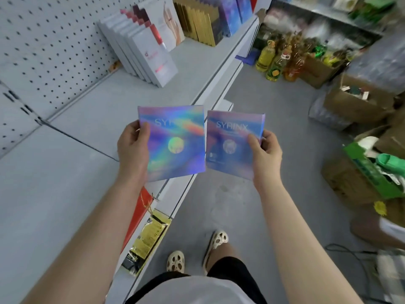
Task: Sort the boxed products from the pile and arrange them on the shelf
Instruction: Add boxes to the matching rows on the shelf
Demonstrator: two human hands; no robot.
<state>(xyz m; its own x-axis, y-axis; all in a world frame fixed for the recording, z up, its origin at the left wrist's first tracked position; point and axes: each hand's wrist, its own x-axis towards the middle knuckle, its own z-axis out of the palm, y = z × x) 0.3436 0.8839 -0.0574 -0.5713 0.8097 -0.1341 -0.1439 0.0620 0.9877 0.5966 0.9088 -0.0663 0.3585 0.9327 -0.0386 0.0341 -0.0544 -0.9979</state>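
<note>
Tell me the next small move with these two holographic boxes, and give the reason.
Probably carry both up the shelf toward the matching holographic boxes standing at its far end. The left hand grips one box and the right hand grips the other box, and both are held at the shelf's front edge, not yet set down.

Yellow oil bottles point(270, 60) stand on the floor at one o'clock; open cardboard cartons point(350, 102) at three; a black cable point(350, 252) at five.
</note>
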